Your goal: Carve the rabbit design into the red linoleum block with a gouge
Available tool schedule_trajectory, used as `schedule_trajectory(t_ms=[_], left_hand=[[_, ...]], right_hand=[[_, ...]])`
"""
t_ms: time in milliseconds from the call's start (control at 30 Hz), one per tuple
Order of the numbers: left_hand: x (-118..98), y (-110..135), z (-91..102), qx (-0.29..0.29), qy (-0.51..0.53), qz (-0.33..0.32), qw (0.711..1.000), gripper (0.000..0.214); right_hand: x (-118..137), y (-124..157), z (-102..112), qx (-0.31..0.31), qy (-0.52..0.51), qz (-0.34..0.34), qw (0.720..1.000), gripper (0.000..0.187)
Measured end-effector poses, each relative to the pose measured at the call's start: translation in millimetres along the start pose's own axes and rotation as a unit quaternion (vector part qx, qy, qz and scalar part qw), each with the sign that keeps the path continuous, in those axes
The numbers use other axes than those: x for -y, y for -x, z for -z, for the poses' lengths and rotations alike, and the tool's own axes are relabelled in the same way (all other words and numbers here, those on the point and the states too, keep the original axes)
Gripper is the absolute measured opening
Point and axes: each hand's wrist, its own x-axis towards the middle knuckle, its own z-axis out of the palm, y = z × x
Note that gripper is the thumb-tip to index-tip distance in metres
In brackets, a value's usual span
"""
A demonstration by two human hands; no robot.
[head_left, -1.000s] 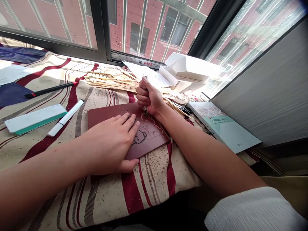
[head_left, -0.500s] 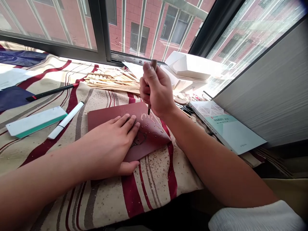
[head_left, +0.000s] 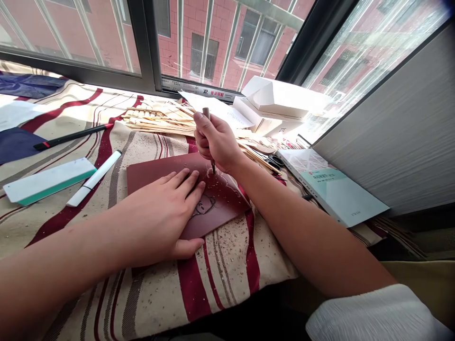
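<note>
My left hand (head_left: 161, 215) lies flat on a reddish-brown carving sheet (head_left: 149, 175), fingers stretched and slightly spread, thumb near the sheet's front edge. A black line drawing (head_left: 206, 206) shows beside its fingertips, partly hidden by them. My right hand (head_left: 222, 144) is wrapped in a fist round a carving tool (head_left: 206, 112), held nearly upright with its handle end above the thumb. The dark tip points down at pale cut lines in the sheet's far right part; I cannot tell if it touches. Small shavings lie on the sheet's right side.
On the striped cloth (head_left: 156, 303) at left lie a white marker (head_left: 94, 179), a white-and-green box (head_left: 50, 181) and a black-red pen (head_left: 73, 137). Thin wooden strips (head_left: 156, 119) and a white box (head_left: 273, 104) stand by the window. Scissors (head_left: 274, 162) and a book (head_left: 337, 187) are right.
My right hand has come down and a little left with the carving tool, its tip now lower over the cut lines. My left hand keeps its place on the sheet.
</note>
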Motion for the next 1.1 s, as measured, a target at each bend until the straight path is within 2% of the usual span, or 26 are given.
schedule_trajectory(t_ms=[167,233,300,367,433,500,533,667,733,800,900,933,967,1000,1100], left_hand=[[0,1,3.3,0.004,-0.007,0.008,1.000,0.106],[-1,1,3.7,0.001,-0.013,0.011,1.000,0.107],[-1,0,3.8,-0.002,-0.020,0.012,1.000,0.107],[-2,-1,4.1,-0.002,-0.026,0.012,1.000,0.107],[-3,-2,4.6,0.006,-0.027,0.014,1.000,0.107],[-4,-3,4.6,0.012,-0.027,0.018,0.999,0.107],[-4,-3,4.3,0.012,-0.027,0.020,0.999,0.106],[-4,-3,1.6,-0.007,-0.031,0.016,0.999,0.105],[-4,-3,0.6,-0.016,-0.027,0.013,0.999,0.105],[-4,-3,0.5,-0.020,-0.022,0.014,0.999,0.105],[-4,-3,1.5,-0.005,-0.018,0.017,1.000,0.106],[-5,-3,1.9,0.000,-0.019,0.016,1.000,0.106],[-5,-3,2.3,0.002,-0.020,0.016,1.000,0.106],[-5,-3,2.7,0.000,-0.021,0.017,1.000,0.106],[-6,-2,3.3,-0.007,-0.017,0.018,1.000,0.105]], right_hand=[[2,-6,-2,0.108,0.004,-0.073,0.991,0.046],[-3,-11,-5,0.115,0.015,-0.098,0.988,0.047],[-11,-18,-5,0.086,0.030,-0.094,0.991,0.046],[-19,-25,-3,0.026,0.037,-0.086,0.995,0.046],[-23,-28,2,-0.040,0.021,-0.102,0.994,0.048],[-22,-27,7,-0.063,-0.001,-0.121,0.991,0.048],[-19,-24,9,-0.047,-0.009,-0.123,0.991,0.047],[-7,-13,7,0.094,-0.021,-0.113,0.989,0.050],[-6,-13,5,0.111,-0.019,-0.123,0.986,0.050],[-9,-16,3,0.053,-0.008,-0.134,0.990,0.047],[-14,-21,2,-0.121,-0.004,-0.136,0.983,0.044],[-15,-21,3,-0.161,-0.009,-0.135,0.978,0.044],[-15,-21,4,-0.174,-0.017,-0.134,0.976,0.045],[-15,-20,5,-0.157,-0.025,-0.131,0.979,0.047],[-14,-19,12,-0.014,-0.043,-0.131,0.990,0.051]])
